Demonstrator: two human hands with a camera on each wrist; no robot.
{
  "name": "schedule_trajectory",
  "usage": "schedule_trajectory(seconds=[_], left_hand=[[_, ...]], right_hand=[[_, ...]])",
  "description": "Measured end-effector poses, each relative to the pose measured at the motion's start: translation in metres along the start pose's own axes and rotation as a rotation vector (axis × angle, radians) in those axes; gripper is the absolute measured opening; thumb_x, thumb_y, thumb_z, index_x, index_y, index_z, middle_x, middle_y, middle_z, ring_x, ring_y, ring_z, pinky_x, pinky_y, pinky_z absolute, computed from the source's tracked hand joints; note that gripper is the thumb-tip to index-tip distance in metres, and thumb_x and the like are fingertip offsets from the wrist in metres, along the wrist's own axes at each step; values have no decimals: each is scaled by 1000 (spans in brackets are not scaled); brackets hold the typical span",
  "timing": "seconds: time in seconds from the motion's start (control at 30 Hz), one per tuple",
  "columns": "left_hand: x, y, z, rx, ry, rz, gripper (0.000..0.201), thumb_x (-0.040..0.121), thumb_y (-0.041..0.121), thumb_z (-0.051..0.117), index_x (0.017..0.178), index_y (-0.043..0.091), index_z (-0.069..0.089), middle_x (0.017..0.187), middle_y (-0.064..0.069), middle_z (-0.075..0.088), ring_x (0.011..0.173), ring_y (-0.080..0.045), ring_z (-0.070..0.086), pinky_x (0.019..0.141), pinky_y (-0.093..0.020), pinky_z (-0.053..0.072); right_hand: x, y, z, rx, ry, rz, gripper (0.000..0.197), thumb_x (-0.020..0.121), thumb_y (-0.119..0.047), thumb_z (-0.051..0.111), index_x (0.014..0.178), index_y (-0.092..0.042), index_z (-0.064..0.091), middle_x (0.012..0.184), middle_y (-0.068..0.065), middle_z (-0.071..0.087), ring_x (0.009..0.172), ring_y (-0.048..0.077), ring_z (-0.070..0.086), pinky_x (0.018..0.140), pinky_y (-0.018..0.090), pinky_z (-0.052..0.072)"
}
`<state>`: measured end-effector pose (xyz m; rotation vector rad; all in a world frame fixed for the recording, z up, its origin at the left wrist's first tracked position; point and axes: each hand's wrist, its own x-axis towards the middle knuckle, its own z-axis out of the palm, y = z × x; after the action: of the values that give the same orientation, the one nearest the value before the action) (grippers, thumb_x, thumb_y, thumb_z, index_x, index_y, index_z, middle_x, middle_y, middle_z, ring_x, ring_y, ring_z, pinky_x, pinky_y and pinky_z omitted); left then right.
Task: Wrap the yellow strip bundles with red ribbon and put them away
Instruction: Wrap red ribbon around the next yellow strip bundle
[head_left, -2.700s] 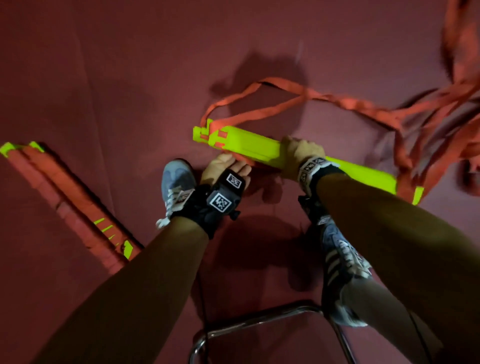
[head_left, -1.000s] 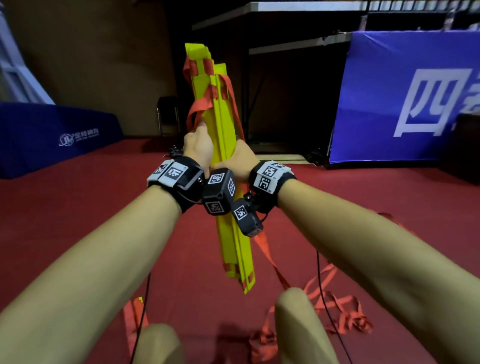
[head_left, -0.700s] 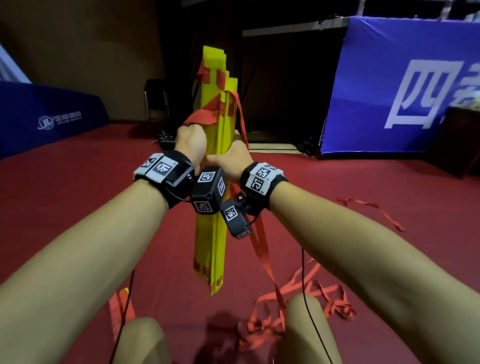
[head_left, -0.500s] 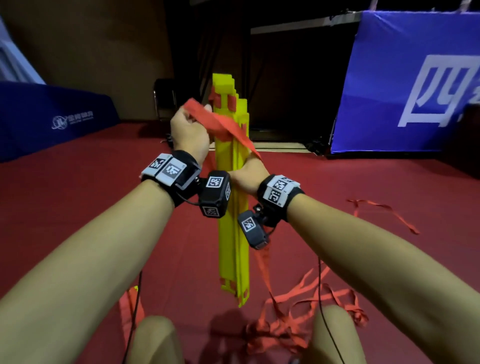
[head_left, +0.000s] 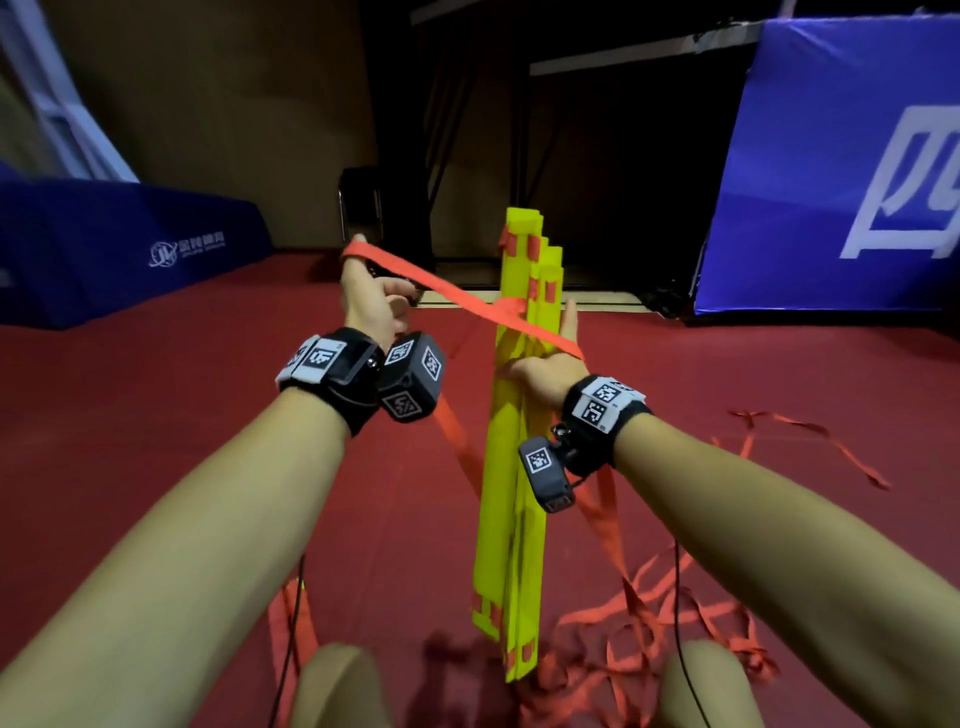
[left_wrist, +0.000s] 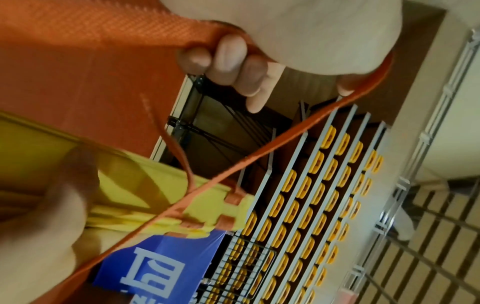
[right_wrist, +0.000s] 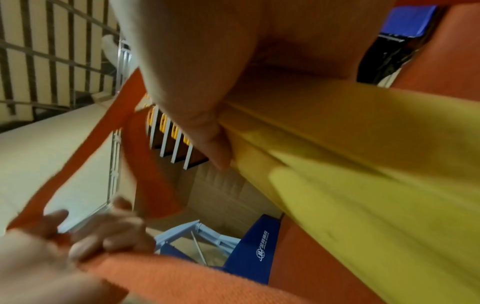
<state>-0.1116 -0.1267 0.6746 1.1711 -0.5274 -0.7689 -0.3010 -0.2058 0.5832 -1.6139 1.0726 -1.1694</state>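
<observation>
Hands mid-frame: left hand (head_left: 370, 304) curls round a red woven ribbon (head_left: 441, 287) stretched taut to an upright bundle of flat yellow plastic strips (head_left: 511, 493), red-tabbed at both ends, gripped by right hand (head_left: 546, 364).

A large white Chinese character, apparently "四" (head_left: 904, 182), stands on the bright blue fabric banner (head_left: 810, 130) at the right, cut by the picture's edge. The dark navy padded barrier (head_left: 104, 270) at the left bears a white round logo with a short line of characters (head_left: 187, 248), too small to read. The black wrist bands (head_left: 324, 358) carry black-and-white square code markers, no letters.
</observation>
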Motion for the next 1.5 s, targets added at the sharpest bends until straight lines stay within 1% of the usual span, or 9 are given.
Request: schedule_trajectory(seconds=[0.17, 0.27, 0.37, 0.47, 0.8, 0.97, 1.13, 1.3, 1.5], left_hand=[[18, -20, -22, 545, -92, 21, 17, 73, 7, 58, 84, 11, 71, 70, -12, 54, 61, -27, 49, 58, -28, 41], [18, -41, -22, 804, -318, -38, 93, 59, 9, 61, 148, 21, 37, 112, -32, 63, 105, -44, 61, 81, -40, 49], [1, -36, -6, 606, -444, -39, 99, 63, 32, 69, 155, 16, 33, 149, -9, 45, 141, -25, 38, 100, -35, 30], [-1, -34, 9, 309, -467, 15, 87, 53, 47, 86, 129, 15, 62, 125, -4, 70, 122, -25, 63, 105, -43, 47], [13, -33, 21, 78, -631, -86, 50, 68, 29, 80, 114, 11, 72, 100, -13, 74, 88, -28, 71, 89, -43, 59], [13, -27, 24, 82, -725, -57, 39, 67, -2, 54, 105, 2, 66, 89, -11, 77, 82, -25, 72, 82, -37, 59], [26, -47, 36, 163, -357, 131, 21, 49, 9, 74, 70, 12, 77, 83, -22, 74, 75, -33, 70, 80, -56, 62], [22, -42, 43, 250, -45, 281, 11, 65, 7, 74, 73, 12, 69, 66, -1, 64, 62, -17, 58, 63, -33, 57], [18, -15, 57, 273, -31, 421, 25, 72, -3, 68, 65, 20, 60, 60, 6, 60, 42, 1, 53, 48, -19, 44]], right_hand=[[11, 6, -1, 57, 43, -7, 117, 82, -5, 75, 161, -29, -9, 146, 4, 49, 108, 21, 57, 88, 29, 46], [16, 1, 9, 31, -24, -47, 118, 81, -6, 73, 160, -28, -12, 152, 7, 43, 123, 26, 55, 95, 34, 47], [11, -6, 23, 42, -149, -117, 129, 73, 1, 79, 160, -23, -13, 149, 8, 48, 124, 18, 59, 102, 33, 49], [3, -12, 35, 74, -295, -236, 120, 73, 10, 76, 160, -19, -2, 134, -6, 57, 111, -8, 62, 97, 21, 51], [0, -8, 31, 221, -576, -98, 106, 56, 16, 71, 148, -23, 38, 117, 13, 70, 99, 36, 71, 73, 62, 59], [-1, -5, 35, 260, -697, 11, 99, 60, 19, 64, 148, -20, 41, 111, 17, 70, 91, 32, 70, 67, 49, 58], [4, -19, 30, 6, -636, 43, 46, 64, -2, 67, 104, -20, 54, 72, -6, 65, 61, 12, 58, 57, 29, 52], [13, -27, 11, -636, -629, -45, 49, 92, -28, 69, 139, -20, 60, 141, 13, 58, 131, 27, 51, 105, 29, 41], [5, 8, -17, -842, -694, 305, 14, 90, -20, 75, 100, -29, 70, 68, 8, 69, 47, 17, 63, 44, 25, 51]])
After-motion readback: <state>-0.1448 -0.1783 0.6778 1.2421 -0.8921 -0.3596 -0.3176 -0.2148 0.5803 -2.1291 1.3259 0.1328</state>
